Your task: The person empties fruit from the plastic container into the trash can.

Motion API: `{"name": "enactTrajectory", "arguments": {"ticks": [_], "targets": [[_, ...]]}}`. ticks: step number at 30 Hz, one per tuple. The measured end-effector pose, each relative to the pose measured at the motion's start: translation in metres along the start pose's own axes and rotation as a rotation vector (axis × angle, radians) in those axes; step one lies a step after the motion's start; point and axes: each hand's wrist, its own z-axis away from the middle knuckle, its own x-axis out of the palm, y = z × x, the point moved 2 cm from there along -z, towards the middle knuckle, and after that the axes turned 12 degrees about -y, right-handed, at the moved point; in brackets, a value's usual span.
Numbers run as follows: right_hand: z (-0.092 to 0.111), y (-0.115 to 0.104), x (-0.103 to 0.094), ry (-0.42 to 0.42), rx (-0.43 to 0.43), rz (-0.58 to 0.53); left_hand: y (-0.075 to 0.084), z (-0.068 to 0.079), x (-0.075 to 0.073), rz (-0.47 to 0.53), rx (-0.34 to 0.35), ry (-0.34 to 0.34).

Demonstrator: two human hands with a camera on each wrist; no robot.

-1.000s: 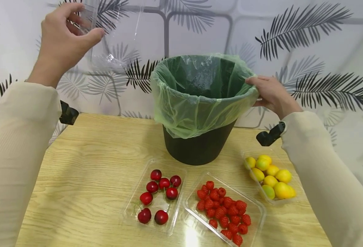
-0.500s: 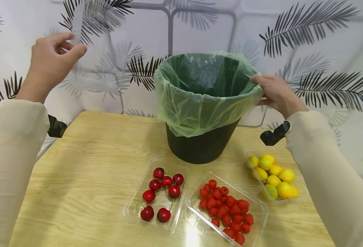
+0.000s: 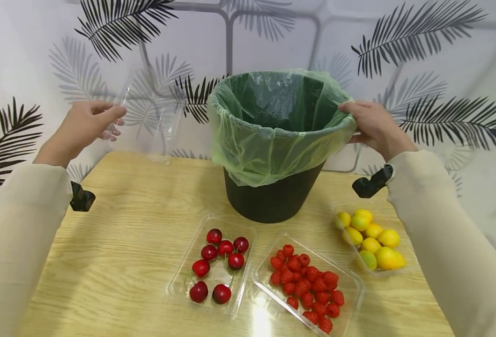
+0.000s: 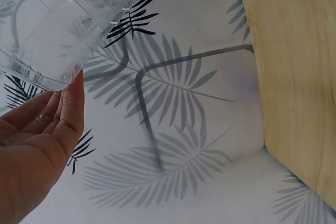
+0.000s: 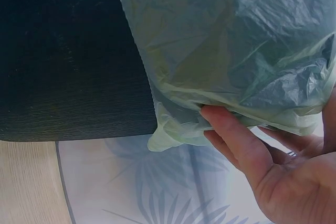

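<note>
My left hand pinches the edge of a clear plastic container between thumb and fingers. The container is held up in the air beyond the table's back left, and its outline is faint in the head view. A black trash can stands upright at the back of the table, lined with a thin green trash bag folded over its rim. On the can's right side my right hand grips the bag-covered rim, thumb on top. In the right wrist view its fingers lie against the bag's outer fold.
In front of the can, clear trays hold cherries and raspberries. Another clear box with small yellow citrus fruits sits at the right, near my right sleeve. A leaf-patterned wall covering rises behind the wooden table.
My left hand has come down from the upper left with the clear container, which has turned and now hangs lower beside the can. The right hand stays on the rim.
</note>
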Motion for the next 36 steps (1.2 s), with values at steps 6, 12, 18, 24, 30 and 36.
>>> {"name": "enactTrajectory", "arguments": {"ticks": [6, 12, 18, 24, 30, 36], "targets": [[0.000, 0.000, 0.000, 0.001, 0.000, -0.004, -0.025, -0.001, 0.014, 0.039, -0.078, -0.149], [-0.001, 0.000, 0.001, -0.005, 0.001, -0.011, -0.053, 0.003, 0.027, 0.125, -0.149, -0.250], [-0.002, 0.000, 0.000, -0.010, -0.009, -0.014, -0.080, 0.004, 0.041, 0.221, -0.184, -0.330], [0.000, 0.002, -0.001, -0.012, 0.003, -0.015, -0.102, 0.006, 0.057, 0.250, -0.205, -0.376], [0.001, 0.002, 0.000, -0.006, 0.015, 0.006, -0.117, 0.011, 0.070, 0.220, -0.212, -0.420], [0.001, 0.000, 0.000, -0.003, 0.013, -0.001, -0.128, 0.011, 0.077, 0.193, -0.219, -0.435]]}}
